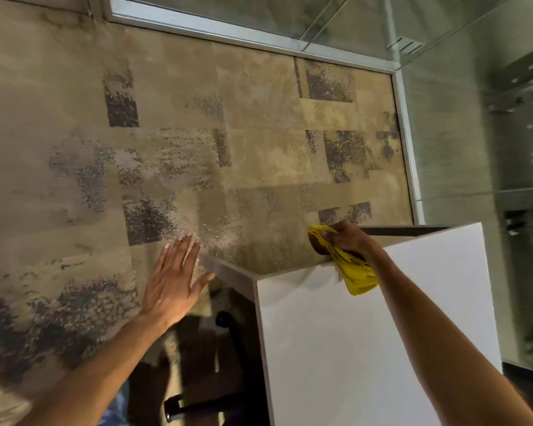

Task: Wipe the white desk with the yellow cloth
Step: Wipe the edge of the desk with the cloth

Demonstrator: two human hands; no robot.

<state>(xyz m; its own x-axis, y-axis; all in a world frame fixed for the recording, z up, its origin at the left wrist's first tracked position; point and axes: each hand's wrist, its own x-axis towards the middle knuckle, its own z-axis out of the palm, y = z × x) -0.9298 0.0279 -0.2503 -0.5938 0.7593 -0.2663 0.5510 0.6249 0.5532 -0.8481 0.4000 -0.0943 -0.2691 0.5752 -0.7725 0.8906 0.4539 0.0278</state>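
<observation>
The white desk [336, 333] fills the lower right of the head view, its far edge running up toward the glass wall. My right hand [348, 238] grips a bunched yellow cloth [356, 273] at the desk's far left corner; the cloth hangs down onto the white top. My left hand [173, 278] is flat with fingers spread, held out past the desk's left edge over the carpet, holding nothing.
Patterned tan and dark carpet [166, 149] covers the floor beyond. A glass partition with a metal frame [408, 149] runs along the right and back. Black chair parts [228, 358] sit below the desk's left edge.
</observation>
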